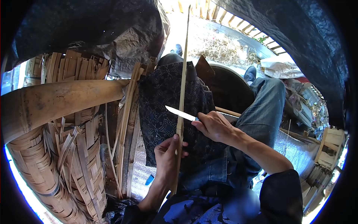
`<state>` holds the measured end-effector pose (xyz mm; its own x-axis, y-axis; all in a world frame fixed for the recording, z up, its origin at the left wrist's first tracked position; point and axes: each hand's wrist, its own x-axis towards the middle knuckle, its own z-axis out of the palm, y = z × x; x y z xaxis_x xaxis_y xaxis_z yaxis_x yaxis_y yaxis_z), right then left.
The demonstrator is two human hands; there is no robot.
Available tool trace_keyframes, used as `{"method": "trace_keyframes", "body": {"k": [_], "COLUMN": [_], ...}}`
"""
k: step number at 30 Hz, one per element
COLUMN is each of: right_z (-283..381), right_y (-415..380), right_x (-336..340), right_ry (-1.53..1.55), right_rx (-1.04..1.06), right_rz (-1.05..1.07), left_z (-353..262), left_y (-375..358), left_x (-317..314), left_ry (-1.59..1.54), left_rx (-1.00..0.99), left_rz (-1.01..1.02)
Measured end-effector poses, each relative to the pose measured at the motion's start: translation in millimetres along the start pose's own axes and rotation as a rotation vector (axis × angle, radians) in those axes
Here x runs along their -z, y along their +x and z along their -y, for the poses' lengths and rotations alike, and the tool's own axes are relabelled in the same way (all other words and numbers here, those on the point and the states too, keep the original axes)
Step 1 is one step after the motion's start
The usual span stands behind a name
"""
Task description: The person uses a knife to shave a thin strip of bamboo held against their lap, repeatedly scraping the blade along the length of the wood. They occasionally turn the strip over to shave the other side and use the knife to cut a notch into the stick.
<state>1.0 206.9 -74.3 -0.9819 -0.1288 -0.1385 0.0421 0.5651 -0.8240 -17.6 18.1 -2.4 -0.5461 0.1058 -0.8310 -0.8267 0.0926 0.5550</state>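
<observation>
A long, thin bamboo strip (183,82) runs upright through the middle of the view, from my lap toward the bright ground ahead. My left hand (167,153) pinches it low down, thumb on top and fingers behind. In my right hand (216,125) is a knife (179,112) with a pale blade, its handle mostly hidden by my fingers. The blade lies across the strip just above my left thumb, its tip pointing left. A dark patterned cloth (160,97) covers my left thigh beneath the strip.
On the left, a thick bamboo pole (67,99) juts in near woven bamboo baskets (33,160). Split bamboo pieces (128,130) stand beside my left leg. A dark round container (231,87) sits between my legs. Dark sheeting (298,33) hangs overhead.
</observation>
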Motion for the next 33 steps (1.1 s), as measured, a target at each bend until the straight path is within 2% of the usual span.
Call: {"method": "trace_keyframes", "body": {"k": [3, 6, 10, 13, 15, 17, 19, 21, 22, 23, 25, 26, 27, 29, 30, 33], "right_z": [2, -4, -17, -38, -50, -115, -103, -113, -101, -88, -60, -47, -35, -23, -19, -7], "right_y": [3, 27, 41, 64, 85, 112, 140, 150, 144, 132, 99, 81, 63, 38, 28, 7], "right_x": [2, 15, 11, 24, 40, 35, 74, 87, 89, 89, 89, 88, 85, 74, 70, 65], "right_ry": [0.082, 0.055, 0.015, -0.013, -0.034, -0.464, -0.150, -0.094, -0.135, -0.136, 0.156, 0.144, 0.135, 0.293, 0.301, 0.326], "right_rx": [-0.029, -0.144, -0.049, -0.105, -0.186, 0.010, -0.399, -0.388, -0.287, -0.277, -0.316, -0.313, -0.309, -0.288, -0.278, -0.221], "right_rz": [-0.009, -0.076, -0.128, -0.181, -0.081, -0.130, -0.134, -0.401, -0.606, -0.593, -0.450, -0.381, -0.312, -0.306, -0.305, -0.335], "left_z": [3, 5, 3, 5, 5, 5, 4, 1, 0, 0, -2, -8, -12, -20, -19, -9], "left_y": [0, 1, 1, 0, -1, -1, 0, 0, 0, -1, 0, -1, -1, -2, -1, 2], "left_x": [-3, -2, 1, -1, -2, -1, 2, 0, 0, 1, 9, 16, 19, 25, 29, 32], "left_ry": [-0.016, -0.044, -0.017, -0.042, -0.056, -0.070, -0.098, -0.106, -0.113, -0.127, -0.220, -0.223, -0.231, -0.618, -0.644, -0.540], "left_rx": [-0.005, -0.001, 0.023, 0.015, 0.021, 0.026, 0.044, 0.039, 0.041, 0.040, 0.101, 0.174, 0.172, 0.371, 0.379, 0.299], "left_rz": [0.001, 0.004, -0.024, -0.015, -0.023, -0.024, -0.010, 0.007, 0.026, 0.017, 0.080, 0.159, 0.153, 0.430, 0.533, 0.480]}}
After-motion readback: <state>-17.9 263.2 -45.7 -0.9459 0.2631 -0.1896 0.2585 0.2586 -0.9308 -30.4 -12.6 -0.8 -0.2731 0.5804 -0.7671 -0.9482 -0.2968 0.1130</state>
